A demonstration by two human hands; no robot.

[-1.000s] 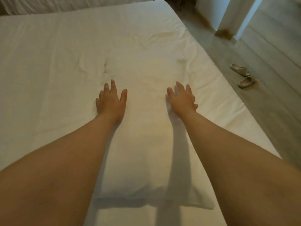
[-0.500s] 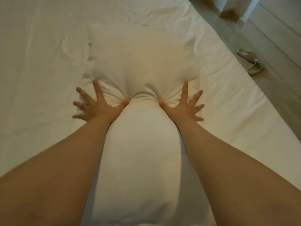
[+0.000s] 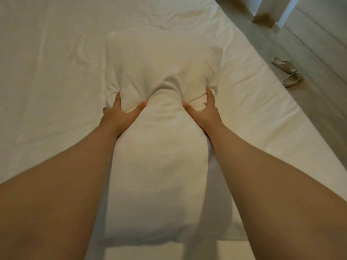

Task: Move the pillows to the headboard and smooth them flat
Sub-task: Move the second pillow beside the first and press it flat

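Note:
A long white pillow (image 3: 159, 166) lies lengthwise on the white bed (image 3: 47, 72), running from near me toward the far end. My left hand (image 3: 120, 111) grips its left side at the middle, fingers curled under the bulge and thumb on top. My right hand (image 3: 205, 109) grips the right side the same way. The pillow is pinched into a narrow waist between the two hands, and its far half puffs up beyond them. No headboard is in view.
The bed's right edge (image 3: 281, 102) runs diagonally down to a wooden floor. A pair of pale slippers (image 3: 287, 72) lies on the floor near that edge. A white furniture corner (image 3: 266, 17) stands at the top right. The sheet is wrinkled beyond the pillow.
My hands went from spread flat on the pillow to closed around its sides. The pinch at the pillow's middle has deepened and the far half bulges more.

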